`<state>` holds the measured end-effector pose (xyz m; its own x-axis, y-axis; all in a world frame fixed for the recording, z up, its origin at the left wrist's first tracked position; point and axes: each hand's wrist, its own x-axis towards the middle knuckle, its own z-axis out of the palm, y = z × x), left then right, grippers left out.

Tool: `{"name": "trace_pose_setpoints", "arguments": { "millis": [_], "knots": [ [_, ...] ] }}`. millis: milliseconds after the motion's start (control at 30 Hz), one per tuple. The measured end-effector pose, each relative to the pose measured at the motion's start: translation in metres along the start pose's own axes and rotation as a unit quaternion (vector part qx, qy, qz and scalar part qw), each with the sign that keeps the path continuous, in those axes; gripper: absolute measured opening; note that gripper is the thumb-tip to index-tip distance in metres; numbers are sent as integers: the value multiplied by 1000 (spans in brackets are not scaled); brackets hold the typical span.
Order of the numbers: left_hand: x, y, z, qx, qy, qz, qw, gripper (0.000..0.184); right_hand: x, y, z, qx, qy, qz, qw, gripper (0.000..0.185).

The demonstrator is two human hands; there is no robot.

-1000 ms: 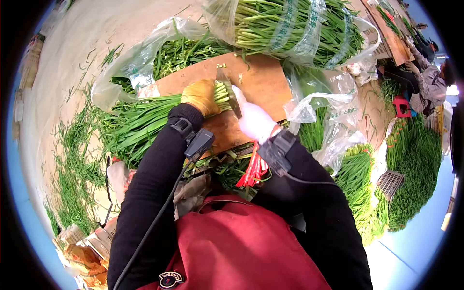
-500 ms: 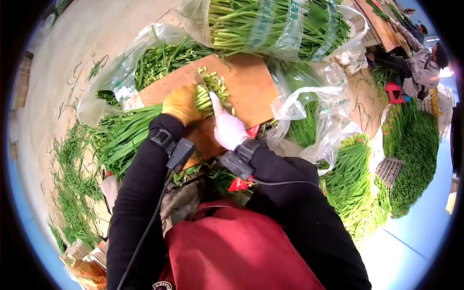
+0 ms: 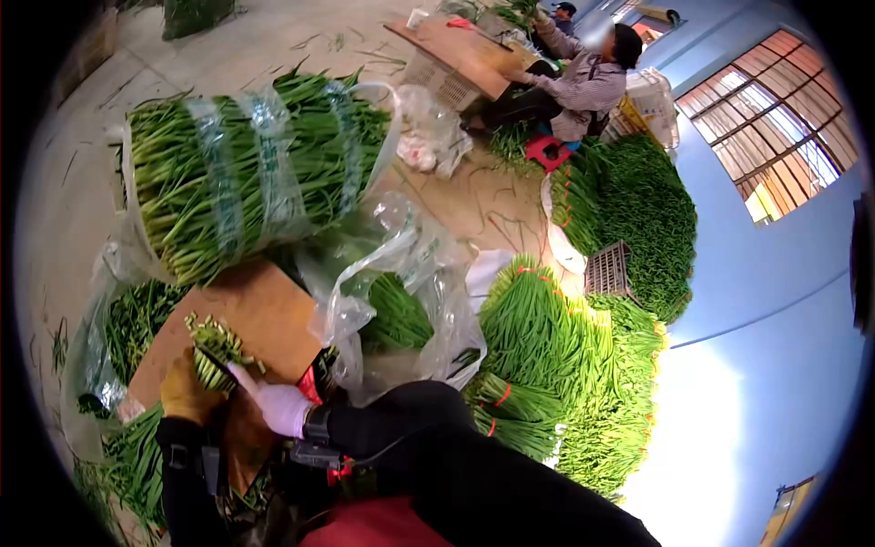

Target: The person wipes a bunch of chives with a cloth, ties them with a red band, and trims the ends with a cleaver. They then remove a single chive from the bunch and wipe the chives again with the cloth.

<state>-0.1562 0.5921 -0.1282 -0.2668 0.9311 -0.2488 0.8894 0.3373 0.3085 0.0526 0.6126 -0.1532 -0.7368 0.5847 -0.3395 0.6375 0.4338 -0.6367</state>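
On the brown cutting board [image 3: 276, 305], my left hand [image 3: 185, 392], in a yellow glove, is closed round a bunch of long green stalks [image 3: 137, 460] that look like garlic chives. Their leafy ends trail toward the lower left. My right hand [image 3: 281, 407], in a pale purple glove, grips a knife [image 3: 215, 354]; its handle is mostly hidden. The blade lies at the cut ends of the stalks, just beyond my left fingers. Short cut pieces [image 3: 211, 328] are scattered on the board beyond the blade.
A large plastic-wrapped bundle of greens [image 3: 246, 173] lies at the board's far edge. Right of the board is an open plastic bag [image 3: 428, 283] with greens. Tied bunches [image 3: 538, 319] and a crate [image 3: 609, 271] stand farther right. Another person [image 3: 583, 91] sits at a table [image 3: 456, 55].
My view has swung right and up, so the board and hands now appear lower left, and the wall and window show. Both hands keep their grip on the stalks and the knife.
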Motion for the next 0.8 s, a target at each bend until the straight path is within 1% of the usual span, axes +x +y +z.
{"name": "trace_pose_setpoints", "arguments": {
  "millis": [33, 67, 100, 167, 267, 333, 400, 433, 500, 567, 600, 633, 667, 700, 733, 767, 800],
  "knots": [
    [-1, -2, 5, 6, 22, 2, 1000, 101, -1, -2, -4, 0, 14, -12, 1000, 91],
    [-1, -7, 8, -17, 29, 20, 999, 99, -1, -3, -8, 5, -19, 11, 1000, 93],
    [1, -8, 8, -40, 36, 39, 998, 97, 1, -2, -6, 17, -19, 7, 1000, 93],
    [0, -3, 4, -45, 37, 28, 998, 92, 1, -3, 0, -7, 17, -7, 1000, 93],
    [-3, 13, -10, -80, 19, -6, 997, 83, 0, -5, -8, 20, 14, -13, 1000, 93],
    [-2, 11, -1, -139, 16, 6, 990, 74, -1, -10, -9, 0, 23, 10, 1000, 92],
    [4, -2, 28, -273, -37, 2, 961, 75, -4, -12, -9, -7, 30, 23, 999, 91],
    [10, -1, 30, -338, -48, 0, 940, 75, -6, -14, -14, 18, 13, 26, 999, 91],
    [8, -14, 11, -147, 0, 52, 988, 80, -7, -16, -26, 58, -17, 17, 998, 90],
    [1, 0, -15, -56, -18, 36, 998, 86, 5, 4, 4, 122, 57, -18, 991, 84],
    [-5, -18, -4, -34, 74, 98, 992, 89, -2, -1, 0, 127, 79, -5, 989, 76],
    [-14, -9, -19, -48, 84, 101, 990, 90, -7, -6, -2, 150, 121, -10, 981, 68],
    [-13, -17, -23, -118, 74, 116, 983, 87, -15, -7, 0, 165, 151, -15, 975, 61],
    [-19, -25, -34, -95, 122, 152, 976, 86, -20, 2, 9, 146, 232, -78, 959, 55],
    [-24, -33, -40, -128, 161, 164, 965, 82, -28, -8, -9, 231, 197, -67, 950, 52],
    [-34, -34, -58, -137, 169, 161, 963, 81, -38, -4, 3, 177, 234, 7, 956, 53],
    [-47, -36, -74, -185, 145, 128, 963, 83, -40, -3, 9, 307, 258, 48, 915, 53]
  ]
}}
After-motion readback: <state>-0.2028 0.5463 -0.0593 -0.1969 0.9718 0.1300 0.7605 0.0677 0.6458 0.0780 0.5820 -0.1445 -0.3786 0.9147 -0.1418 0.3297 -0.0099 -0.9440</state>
